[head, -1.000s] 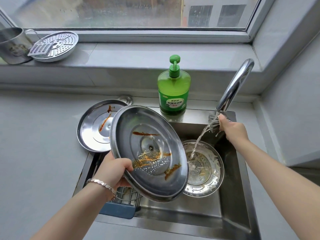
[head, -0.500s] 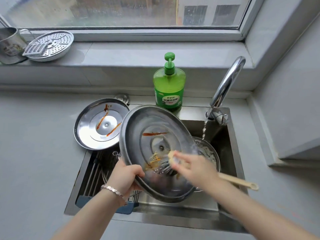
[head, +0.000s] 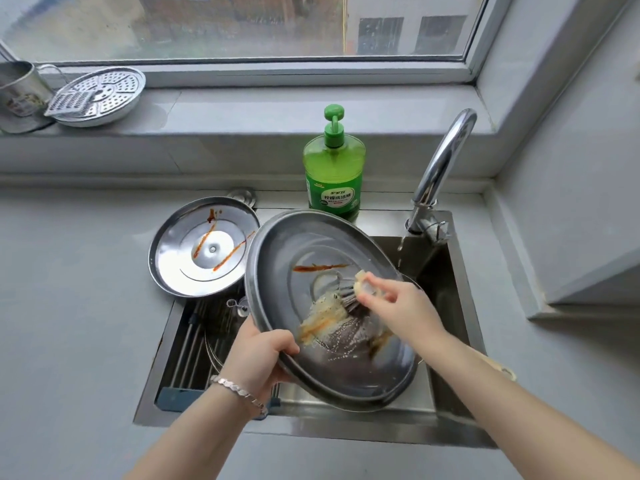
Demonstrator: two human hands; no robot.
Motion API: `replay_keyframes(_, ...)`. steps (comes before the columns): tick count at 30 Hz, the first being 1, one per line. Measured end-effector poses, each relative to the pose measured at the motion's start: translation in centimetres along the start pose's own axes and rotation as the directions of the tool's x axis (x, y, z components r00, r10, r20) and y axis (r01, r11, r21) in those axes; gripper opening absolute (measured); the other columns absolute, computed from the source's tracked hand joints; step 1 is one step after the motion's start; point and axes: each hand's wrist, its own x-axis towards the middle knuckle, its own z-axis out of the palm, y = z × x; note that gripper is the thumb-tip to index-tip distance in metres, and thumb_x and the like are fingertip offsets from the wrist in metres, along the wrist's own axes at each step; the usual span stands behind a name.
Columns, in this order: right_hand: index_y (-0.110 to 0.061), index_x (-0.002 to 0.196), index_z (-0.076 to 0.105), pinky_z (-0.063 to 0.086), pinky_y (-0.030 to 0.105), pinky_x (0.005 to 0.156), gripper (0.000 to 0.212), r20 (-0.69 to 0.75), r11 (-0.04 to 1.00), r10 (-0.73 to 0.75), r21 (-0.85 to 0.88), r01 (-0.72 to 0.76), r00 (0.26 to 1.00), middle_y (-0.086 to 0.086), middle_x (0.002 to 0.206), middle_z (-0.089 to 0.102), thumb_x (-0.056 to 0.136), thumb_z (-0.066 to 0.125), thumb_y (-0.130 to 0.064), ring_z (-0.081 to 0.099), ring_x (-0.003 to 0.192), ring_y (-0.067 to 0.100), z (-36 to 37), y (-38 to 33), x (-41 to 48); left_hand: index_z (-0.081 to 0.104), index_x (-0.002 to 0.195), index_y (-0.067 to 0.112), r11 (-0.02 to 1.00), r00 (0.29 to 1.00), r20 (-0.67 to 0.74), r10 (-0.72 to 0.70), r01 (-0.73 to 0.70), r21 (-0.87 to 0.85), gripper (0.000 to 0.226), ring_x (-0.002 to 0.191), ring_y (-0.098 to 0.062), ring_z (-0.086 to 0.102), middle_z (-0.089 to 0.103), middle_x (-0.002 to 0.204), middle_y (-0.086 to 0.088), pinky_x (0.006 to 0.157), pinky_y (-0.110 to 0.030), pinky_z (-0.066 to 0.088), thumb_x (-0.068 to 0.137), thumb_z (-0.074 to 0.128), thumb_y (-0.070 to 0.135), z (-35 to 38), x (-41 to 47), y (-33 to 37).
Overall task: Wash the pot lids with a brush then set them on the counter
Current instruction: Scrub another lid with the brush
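Note:
A large steel pot lid point(head: 294, 244) is tilted over the sink point(head: 460, 323), its inner face up, smeared with foam and brown sauce. My left hand point(head: 258, 355) grips its lower left rim. My right hand point(head: 401, 308) holds a brush point(head: 349, 299) by its pale handle, and the dark bristles press on the middle of the lid. A second steel lid point(head: 204, 247) with red-brown sauce streaks lies on the counter at the sink's left edge.
A green dish soap bottle point(head: 334, 168) stands behind the sink. The faucet point(head: 440, 168) drips a thin stream. A metal rack point(head: 194, 344) lies in the sink's left side. A steamer plate point(head: 100, 95) and a metal cup point(head: 17, 95) sit on the window sill.
My right hand left the faucet, brought the brush onto the held lid and is rubbing it there, spreading foam. The water stream has thinned to a dribble.

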Motion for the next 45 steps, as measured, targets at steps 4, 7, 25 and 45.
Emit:
replay_keyframes(4, -0.044, 0.121, 0.055, 0.033, 0.019, 0.057, 0.044, 0.211, 0.985, -0.172, 0.065, 0.162, 0.962, -0.013, 0.067, 0.05, 0.079, 0.067, -0.047, 0.038, 0.054, 0.002, 1.4, -1.9, -3.2, 0.051, 0.103, -0.001, 1.0, 1.0, -0.013, -0.011, 0.011, 0.001, 0.042, 0.044, -0.024, 0.057, 0.056, 0.073, -0.019, 0.038, -0.028, 0.047, 0.073, 0.035, -0.026, -0.3, 0.1, -0.2)
replay_keyframes(7, -0.039, 0.122, 0.058, 0.036, 0.024, 0.06, 0.046, 0.039, 0.999, 0.028, 0.039, -0.029, 0.999, -0.01, 0.07, 0.052, 0.078, 0.066, -0.049, 0.046, 0.062, 0.007, -0.7, 0.2, -0.3, 0.049, 0.104, -0.003, 0.999, 1.0, -0.005, -0.009, 0.009, 0.036, 0.041, 0.045, -0.024, 0.055, 0.054, 0.074, -0.019, 0.04, -0.03, 0.047, 0.072, 0.037, -0.024, -0.8, -0.2, -0.1)
replay_keyframes(25, -0.037, 0.122, 0.058, 0.032, 0.024, 0.054, 0.047, -0.081, 0.997, -0.023, 0.077, 0.029, 0.996, -0.005, 0.062, 0.053, 0.077, 0.067, -0.048, 0.041, 0.054, 0.006, -1.7, 0.2, 1.5, 0.051, 0.089, 0.004, 0.976, 0.994, 0.11, -0.007, -0.017, 0.215, 0.045, 0.042, -0.018, 0.054, 0.051, 0.064, -0.013, 0.037, -0.023, 0.042, 0.045, 0.048, -0.005, -0.9, -1.0, 0.5)
replay_keyframes(45, -0.059, 0.101, 0.057, 0.031, 0.027, 0.056, 0.037, 0.115, 0.936, -0.314, 0.201, 0.288, 0.942, -0.009, 0.056, 0.049, 0.067, 0.071, -0.052, 0.034, 0.051, 0.007, 0.8, -1.0, -2.5, 0.053, 0.083, 0.002, 0.955, 0.982, 0.096, 0.16, -0.179, 0.235, 0.043, 0.054, -0.018, 0.053, 0.056, 0.061, -0.007, 0.043, -0.022, 0.042, 0.04, 0.046, -0.003, -1.3, 0.0, 0.5)
